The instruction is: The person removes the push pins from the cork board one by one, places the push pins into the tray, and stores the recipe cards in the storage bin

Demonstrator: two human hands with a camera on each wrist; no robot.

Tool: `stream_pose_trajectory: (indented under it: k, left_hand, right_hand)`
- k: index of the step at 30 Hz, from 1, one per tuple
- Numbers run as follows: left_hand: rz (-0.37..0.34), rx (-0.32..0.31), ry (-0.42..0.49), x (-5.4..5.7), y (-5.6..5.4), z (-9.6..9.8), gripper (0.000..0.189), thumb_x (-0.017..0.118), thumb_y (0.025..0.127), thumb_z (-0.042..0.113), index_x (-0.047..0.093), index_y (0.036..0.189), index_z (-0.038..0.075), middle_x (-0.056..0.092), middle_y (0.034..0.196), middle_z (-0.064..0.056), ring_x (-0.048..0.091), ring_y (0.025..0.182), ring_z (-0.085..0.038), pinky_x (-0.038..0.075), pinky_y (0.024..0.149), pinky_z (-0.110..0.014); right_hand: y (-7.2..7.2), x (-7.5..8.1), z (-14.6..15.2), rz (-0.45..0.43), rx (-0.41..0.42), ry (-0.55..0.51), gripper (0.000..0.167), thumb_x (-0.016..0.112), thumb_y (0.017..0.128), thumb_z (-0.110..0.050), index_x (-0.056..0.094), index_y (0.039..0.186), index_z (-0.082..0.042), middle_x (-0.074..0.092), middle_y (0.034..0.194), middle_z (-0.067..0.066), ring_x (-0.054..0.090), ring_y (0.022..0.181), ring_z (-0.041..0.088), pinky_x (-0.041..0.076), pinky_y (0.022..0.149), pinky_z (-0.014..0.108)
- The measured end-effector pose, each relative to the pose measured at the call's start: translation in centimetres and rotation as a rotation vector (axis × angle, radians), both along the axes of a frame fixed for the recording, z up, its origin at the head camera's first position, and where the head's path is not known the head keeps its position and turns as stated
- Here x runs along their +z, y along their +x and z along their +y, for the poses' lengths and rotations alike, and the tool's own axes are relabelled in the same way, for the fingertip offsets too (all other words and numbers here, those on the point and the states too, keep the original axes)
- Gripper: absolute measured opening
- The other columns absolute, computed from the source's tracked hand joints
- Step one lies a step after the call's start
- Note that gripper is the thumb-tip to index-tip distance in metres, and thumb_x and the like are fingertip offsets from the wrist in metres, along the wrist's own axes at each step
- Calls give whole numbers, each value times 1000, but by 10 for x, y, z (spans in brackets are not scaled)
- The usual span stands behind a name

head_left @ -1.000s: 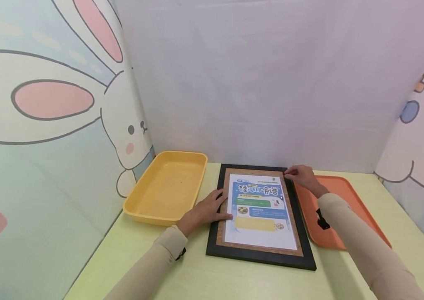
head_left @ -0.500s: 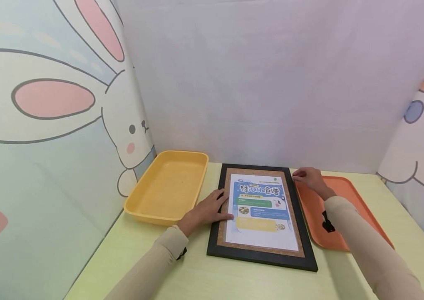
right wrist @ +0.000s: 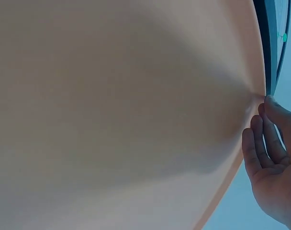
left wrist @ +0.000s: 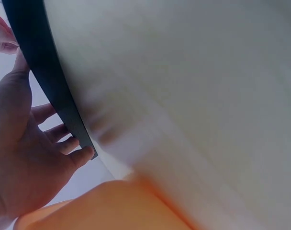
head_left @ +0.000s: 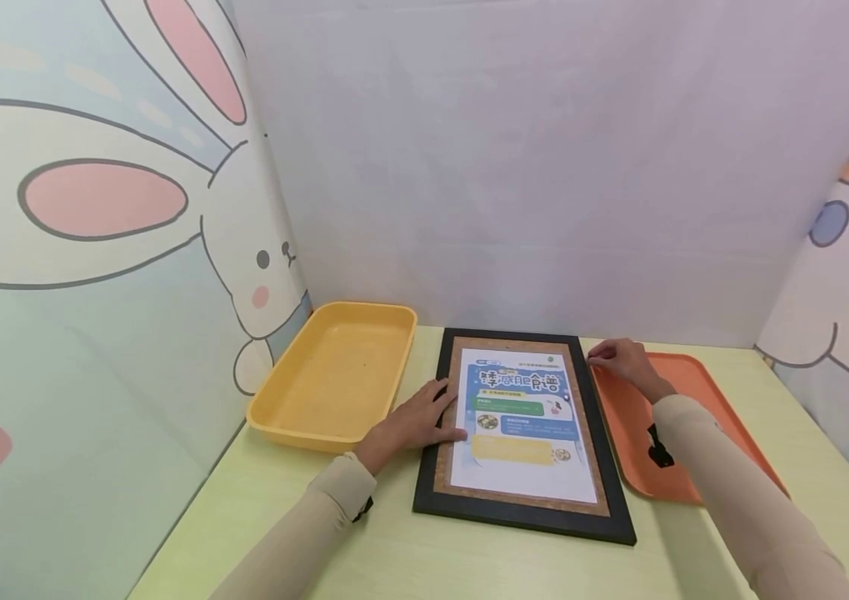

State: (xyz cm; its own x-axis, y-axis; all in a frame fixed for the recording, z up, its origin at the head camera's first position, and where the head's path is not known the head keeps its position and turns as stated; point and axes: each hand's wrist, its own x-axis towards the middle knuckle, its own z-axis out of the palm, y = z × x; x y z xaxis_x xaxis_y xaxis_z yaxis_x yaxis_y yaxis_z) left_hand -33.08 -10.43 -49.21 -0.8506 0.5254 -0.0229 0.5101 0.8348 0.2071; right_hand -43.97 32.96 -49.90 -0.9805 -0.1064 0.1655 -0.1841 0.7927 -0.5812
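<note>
A cork board in a black frame (head_left: 521, 518) lies on the table, with a printed poster (head_left: 517, 471) on its cork. My left hand (head_left: 417, 419) rests across the board's left side, fingers spread over the black frame and thumb on the poster's edge. In the left wrist view, the fingers of that hand (left wrist: 38, 139) lie along the frame (left wrist: 54, 81). At the far left corner of the orange tray (head_left: 694, 425) is my right hand (head_left: 619, 362). Its thumb and forefinger tips come together right by the tray rim (right wrist: 258, 52); I cannot tell whether anything small sits between them.
A deeper yellow tray (head_left: 342, 367) stands left of the board. The orange tray lies close along the board's right side. Behind the pale table (head_left: 364, 542) rises a plain light curtain (head_left: 506, 167), with cartoon-printed walls (head_left: 94, 350) at both sides.
My right hand has moved right, from the board's upper right corner to the orange tray's far left corner. My left hand has stayed on the board's left side.
</note>
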Motion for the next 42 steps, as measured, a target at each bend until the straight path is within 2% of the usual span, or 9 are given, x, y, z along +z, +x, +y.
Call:
stream_pose_trajectory:
  k: [12,18,29,42]
  left_hand:
    - [3,-13,-1,-1,-1,0,94,60,95,69,34,163,9,24,170,-15,25,156,-31,32,122,-44]
    - [-8,-17,9,1,0,0,94,60,95,69,34,163,8,24,170,-15,24,156,-32,31,122,-45]
    - [-4,-29,19,0,-1,-1,94,60,96,67,32,163,7,24,170,-16,25,156,-32,31,122,-45]
    - [-21,-13,14,2,0,0,95,60,96,67,31,164,7,23,170,-16,23,157,-32,30,123,-45]
  right_hand:
    - [0,-2,7,-21,-12,28,21,73,98,-11,74,110,6,73,109,27,68,100,42,57,94,54]
    - [0,-3,6,-6,-8,41,20,74,97,-11,75,107,7,73,108,28,67,100,43,54,95,58]
    - [-1,-6,7,6,3,44,20,73,98,-11,74,107,7,72,107,28,67,100,44,55,94,58]
    - [9,0,6,-10,-16,31,25,72,98,-12,72,111,9,71,110,30,66,101,45,55,94,58]
